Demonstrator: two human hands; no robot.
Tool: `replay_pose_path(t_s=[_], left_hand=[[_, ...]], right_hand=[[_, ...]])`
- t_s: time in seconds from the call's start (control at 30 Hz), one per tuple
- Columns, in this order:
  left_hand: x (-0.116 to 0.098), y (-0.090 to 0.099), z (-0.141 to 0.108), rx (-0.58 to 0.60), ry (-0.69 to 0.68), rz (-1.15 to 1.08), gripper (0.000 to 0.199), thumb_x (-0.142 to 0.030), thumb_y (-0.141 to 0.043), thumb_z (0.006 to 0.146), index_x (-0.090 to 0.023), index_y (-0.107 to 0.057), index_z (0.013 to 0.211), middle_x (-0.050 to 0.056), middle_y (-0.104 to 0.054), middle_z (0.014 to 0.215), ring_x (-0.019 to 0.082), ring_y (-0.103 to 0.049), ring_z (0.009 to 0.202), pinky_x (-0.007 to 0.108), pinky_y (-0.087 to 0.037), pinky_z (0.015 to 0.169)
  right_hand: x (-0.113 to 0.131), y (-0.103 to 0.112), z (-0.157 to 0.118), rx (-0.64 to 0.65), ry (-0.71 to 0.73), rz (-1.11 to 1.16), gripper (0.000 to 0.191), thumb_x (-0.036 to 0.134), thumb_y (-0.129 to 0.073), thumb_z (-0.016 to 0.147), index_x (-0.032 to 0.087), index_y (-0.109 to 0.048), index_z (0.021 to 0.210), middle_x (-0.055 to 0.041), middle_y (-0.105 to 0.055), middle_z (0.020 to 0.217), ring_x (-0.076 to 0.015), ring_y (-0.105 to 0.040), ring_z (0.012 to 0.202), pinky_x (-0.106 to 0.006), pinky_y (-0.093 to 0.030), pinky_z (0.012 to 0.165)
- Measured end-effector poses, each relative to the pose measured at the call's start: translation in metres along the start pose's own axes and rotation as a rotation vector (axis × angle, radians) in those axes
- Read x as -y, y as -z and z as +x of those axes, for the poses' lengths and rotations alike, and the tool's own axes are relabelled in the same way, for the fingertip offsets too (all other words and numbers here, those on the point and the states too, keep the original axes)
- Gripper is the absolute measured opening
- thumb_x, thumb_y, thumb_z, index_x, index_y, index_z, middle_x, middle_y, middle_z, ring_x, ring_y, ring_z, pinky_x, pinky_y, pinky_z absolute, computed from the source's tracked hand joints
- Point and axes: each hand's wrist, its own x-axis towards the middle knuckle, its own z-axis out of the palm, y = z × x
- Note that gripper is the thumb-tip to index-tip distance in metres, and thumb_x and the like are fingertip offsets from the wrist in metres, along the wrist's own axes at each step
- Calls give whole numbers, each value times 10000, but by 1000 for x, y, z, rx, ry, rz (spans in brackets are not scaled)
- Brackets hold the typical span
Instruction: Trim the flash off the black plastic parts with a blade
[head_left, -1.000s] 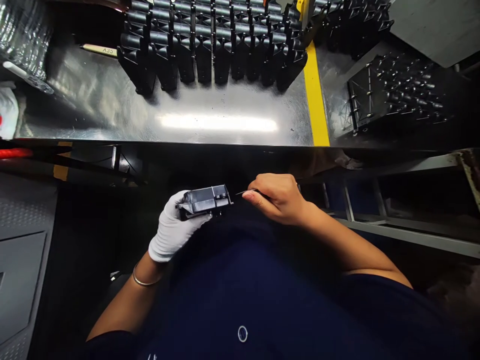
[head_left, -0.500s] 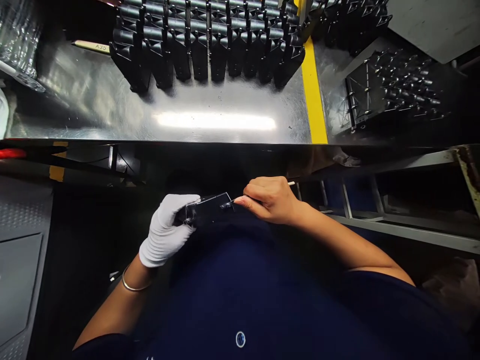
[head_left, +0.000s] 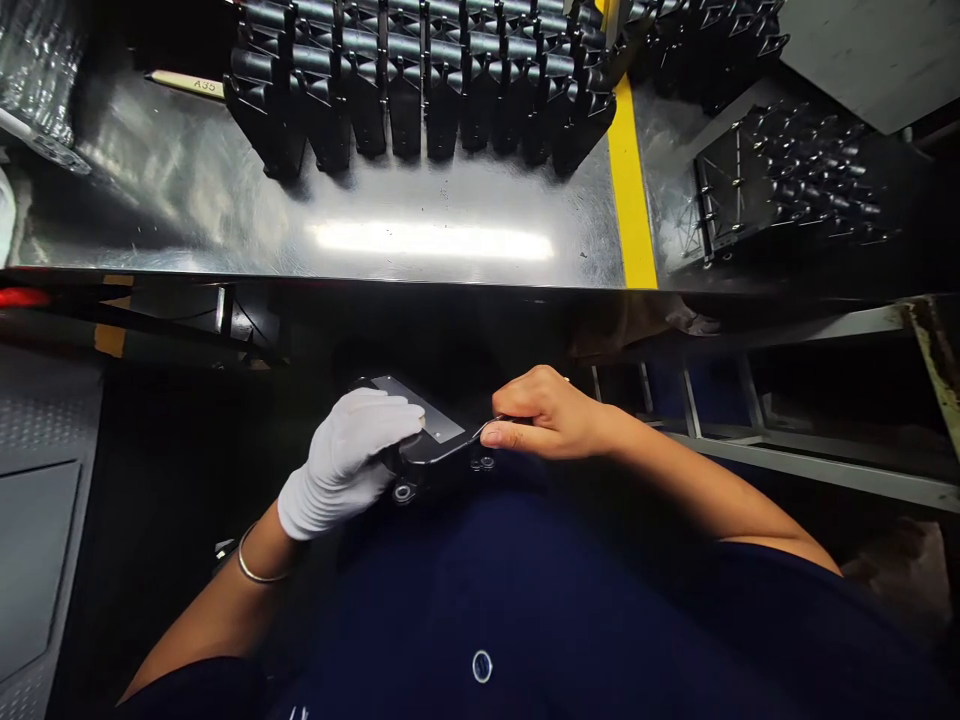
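My left hand [head_left: 341, 460], in a white glove, is closed around a black plastic part [head_left: 416, 462]. The part has a flat greyish face turned up and a round ringed boss at its lower edge. My bare right hand [head_left: 551, 412] grips a slim scraping tool [head_left: 486, 428]. Its thin metal tip meets the part's right-hand edge, and most of the handle is hidden in my fist. Both hands are in front of my body, below the bench edge.
Rows of similar black parts [head_left: 405, 110] stand on the metal bench [head_left: 225, 220]. A pale stick marked A35 [head_left: 187, 84] lies left of them. Yellow tape [head_left: 630, 190] runs down the bench, with more black parts [head_left: 817, 175] beyond. A metal rack [head_left: 810, 465] stands at right.
My left hand has turned the black part, so its flat greyish face now shows upward. My right hand has shifted slightly, and the tool tip is now against the part's right-hand edge.
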Motion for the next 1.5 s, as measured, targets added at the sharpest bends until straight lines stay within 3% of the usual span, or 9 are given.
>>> replay_pose_path(t_s=[0.1, 0.3, 0.4, 0.53, 0.67, 1.13, 1.23, 1.4, 1.5], left_hand=[[-2, 1, -1, -57, 96, -52, 447, -74, -706, 747, -215, -662, 1169, 92, -750, 1007, 225, -695, 948, 364, -530, 875], [-1, 1, -4, 26, 752, -504, 507, -346, -857, 666, -204, -694, 1124, 61, -747, 923, 220, -708, 751, 327, -581, 680], [4, -1, -2, 97, 903, -719, 600, -479, -854, 631, -176, -695, 1125, 63, -745, 816, 216, -687, 648, 324, -572, 595], [8, -3, 0, 156, 930, -776, 563, -523, -844, 625, -129, -720, 1007, 63, -712, 703, 179, -624, 577, 283, -524, 548], [10, -4, 0, 171, 931, -777, 527, -571, -821, 631, -116, -729, 882, 93, -725, 747, 194, -639, 627, 290, -530, 584], [9, -12, 1, 99, 915, -758, 515, -571, -777, 680, -146, -723, 967, 84, -735, 841, 218, -658, 742, 304, -545, 683], [8, -13, 2, 82, 909, -729, 582, -625, -769, 661, -147, -723, 989, 101, -741, 866, 232, -665, 752, 316, -551, 673], [7, -4, 9, 160, 900, -698, 538, -572, -804, 649, -141, -721, 960, 70, -722, 766, 198, -647, 645, 297, -549, 604], [5, 4, 20, 229, 848, -555, 513, -510, -820, 646, -176, -730, 1026, 55, -737, 823, 213, -668, 684, 315, -571, 639]], right_hand=[[-1, -2, 1, -63, 76, 30, 543, 459, -497, 981, 188, -338, 539, 71, -281, 523, -52, -266, 468, -235, -223, 493], [-1, 3, 20, -270, 328, -200, 493, 624, -555, 883, 160, -549, 718, 36, -469, 594, -73, -413, 540, -213, -290, 517], [1, 6, 30, -230, 383, -335, 555, 704, -514, 850, 169, -554, 711, 38, -450, 598, -78, -405, 541, -231, -235, 498], [3, 6, 36, -156, 403, -408, 604, 721, -461, 865, 180, -486, 598, 45, -377, 562, -76, -355, 513, -252, -179, 492], [3, 4, 35, -202, 389, -449, 626, 727, -421, 880, 177, -488, 588, 43, -357, 552, -79, -337, 507, -254, -175, 493], [2, -3, 36, -298, 300, -505, 674, 767, -338, 879, 180, -504, 593, 40, -337, 551, -89, -314, 503, -262, -174, 495], [2, -2, 36, -255, 275, -412, 664, 756, -369, 879, 182, -444, 554, 42, -348, 530, -82, -315, 489, -264, -175, 491], [-4, 3, 28, 14, 205, -78, 661, 734, -425, 881, 186, -369, 516, 53, -367, 488, -61, -317, 452, -258, -202, 481], [-6, 5, 26, -40, 101, 108, 630, 742, -522, 829, 179, -476, 552, 48, -442, 511, -56, -368, 466, -230, -269, 489]])
